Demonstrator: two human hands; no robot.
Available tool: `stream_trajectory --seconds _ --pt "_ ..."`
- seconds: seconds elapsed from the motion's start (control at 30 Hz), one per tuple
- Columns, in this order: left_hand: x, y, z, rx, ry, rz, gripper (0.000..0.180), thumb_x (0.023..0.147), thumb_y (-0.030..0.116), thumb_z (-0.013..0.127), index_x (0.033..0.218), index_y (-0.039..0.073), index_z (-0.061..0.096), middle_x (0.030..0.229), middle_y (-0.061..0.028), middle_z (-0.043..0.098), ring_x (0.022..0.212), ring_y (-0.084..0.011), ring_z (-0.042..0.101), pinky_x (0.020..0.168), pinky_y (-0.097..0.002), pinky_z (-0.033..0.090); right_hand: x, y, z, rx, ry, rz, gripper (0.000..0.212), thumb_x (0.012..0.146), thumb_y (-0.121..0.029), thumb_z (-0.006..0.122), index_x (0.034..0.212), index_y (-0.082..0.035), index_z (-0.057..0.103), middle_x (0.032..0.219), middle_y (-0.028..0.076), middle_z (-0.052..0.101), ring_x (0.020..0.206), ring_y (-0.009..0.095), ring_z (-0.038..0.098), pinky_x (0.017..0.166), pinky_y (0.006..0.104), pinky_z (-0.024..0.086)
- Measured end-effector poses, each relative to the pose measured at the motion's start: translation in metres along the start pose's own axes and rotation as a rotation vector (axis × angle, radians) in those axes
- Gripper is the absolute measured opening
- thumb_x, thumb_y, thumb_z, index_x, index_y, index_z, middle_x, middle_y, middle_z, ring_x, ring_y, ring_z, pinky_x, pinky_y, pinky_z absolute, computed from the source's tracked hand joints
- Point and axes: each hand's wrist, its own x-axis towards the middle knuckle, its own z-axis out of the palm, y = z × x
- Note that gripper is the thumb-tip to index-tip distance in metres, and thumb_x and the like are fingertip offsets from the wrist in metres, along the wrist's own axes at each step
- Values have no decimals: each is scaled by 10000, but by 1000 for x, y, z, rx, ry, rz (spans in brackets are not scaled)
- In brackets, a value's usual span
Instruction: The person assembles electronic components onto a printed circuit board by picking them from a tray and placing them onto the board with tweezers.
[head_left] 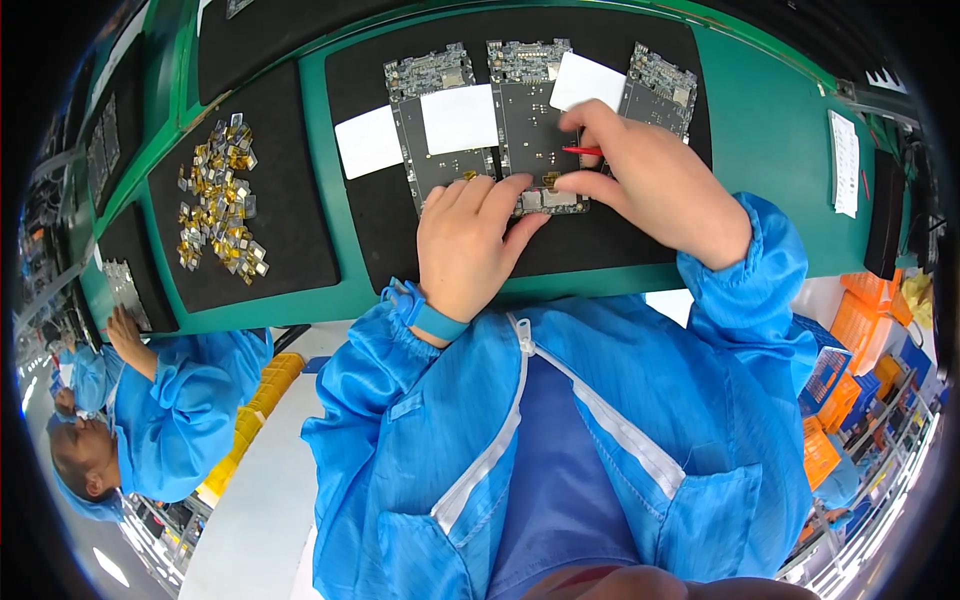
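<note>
A dark circuit board (530,125), the middle of three, lies lengthwise on a black mat. At its lower left edge my left hand (465,235) is closed on it, thumb and index finger at the silver parts. The other left fingers rest over the lower end of the left circuit board (412,135). My right hand (645,175) curls round a thin red tool (583,150), whose kind I cannot make out. Its thumb reaches a small amber-coloured piece (550,180) on the middle board. A third circuit board (660,90) lies partly behind the right hand.
White cards (460,118) lie across the boards. On another black mat (300,200) to the left is a pile of small amber-and-silver pieces (215,200). A white paper strip (844,165) lies right on the green table (770,130). A co-worker in blue (190,420) sits at left.
</note>
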Motion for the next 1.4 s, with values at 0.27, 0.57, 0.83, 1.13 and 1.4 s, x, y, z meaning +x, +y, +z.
stream_trajectory --seconds 0.27,0.57,0.83,1.13,1.4 --pt "-2 1 5 69 -5 40 405 715 306 793 1032 89 667 760 -54 564 721 -244 555 661 -349 413 -17 1 14 -155 27 -30 102 819 -49 593 915 -33 560 826 131 605 806 327 611 697 414 500" --pt "-3 0 9 57 -2 72 360 776 292 728 1057 79 658 757 -44 537 709 -235 537 652 -362 383 -12 13 12 -89 22 -196 124 745 -15 593 863 -22 629 826 132 615 825 331 615 734 415 511" --pt "-2 4 -6 -54 -54 -52 440 795 233 752 1189 88 618 822 -29 571 725 -196 524 695 -323 393 -7 8 2 -120 -9 -196 207 770 -1 575 967 -31 631 885 149 617 871 343 611 751 411 504" --pt "-17 -16 -50 -1894 -68 -675 441 1011 247 449 1354 -31 445 1310 -162 529 1201 -230 514 982 -321 422 1 -55 18 501 72 131 172 866 -69 583 1033 -32 574 732 62 527 673 114 531 597 267 445" --pt "-35 -20 -47 -1818 169 -526 388 1028 242 420 1335 13 483 1486 -147 364 1324 -241 419 1091 -384 346 34 -78 65 911 -60 134 207 847 -116 731 1000 -9 640 864 16 616 785 40 542 696 186 450"
